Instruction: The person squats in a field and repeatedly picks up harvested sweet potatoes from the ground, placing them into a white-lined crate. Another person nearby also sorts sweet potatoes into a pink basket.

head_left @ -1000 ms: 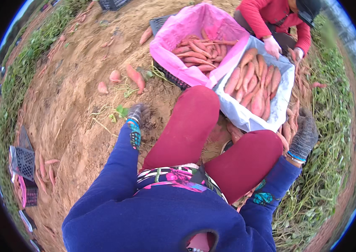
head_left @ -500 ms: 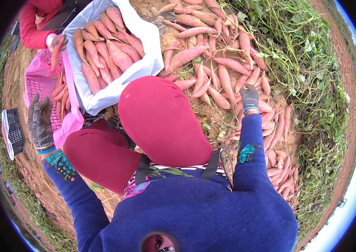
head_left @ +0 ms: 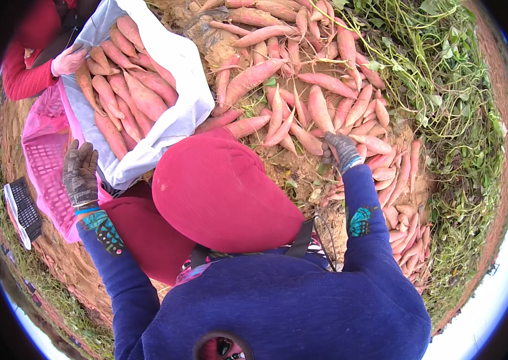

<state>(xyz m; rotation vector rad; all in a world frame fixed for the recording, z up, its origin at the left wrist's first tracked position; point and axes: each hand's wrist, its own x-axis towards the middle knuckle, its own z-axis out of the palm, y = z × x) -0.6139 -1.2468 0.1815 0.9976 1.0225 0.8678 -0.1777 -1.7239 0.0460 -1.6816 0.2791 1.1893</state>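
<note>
My left hand [head_left: 80, 174], in a grey glove, is raised beside the pink mesh basket [head_left: 53, 174]. Its fingers are spread and hold nothing. At the near edge of a heap of sweet potatoes [head_left: 318, 110], my gloved right hand [head_left: 342, 150] reaches down with bent fingers. Whatever lies under those fingers is hidden by the hand; sweet potatoes touch it on several sides. Ahead on the left, a container lined with a white sheet [head_left: 191, 84] is full of large sweet potatoes [head_left: 140, 96].
A co-worker's hand [head_left: 69, 60] in a pale pink glove is at the white sheet's left edge. Green vines [head_left: 446, 90] lie along the right. A smaller sweet potato pile [head_left: 410, 246] is near my right arm. A black crate [head_left: 24, 207] stands at far left.
My right hand has shifted left and nearer on the heap. The left hand has moved right. The co-worker's hand went from above the pink basket, with a sweet potato, to the white-lined container.
</note>
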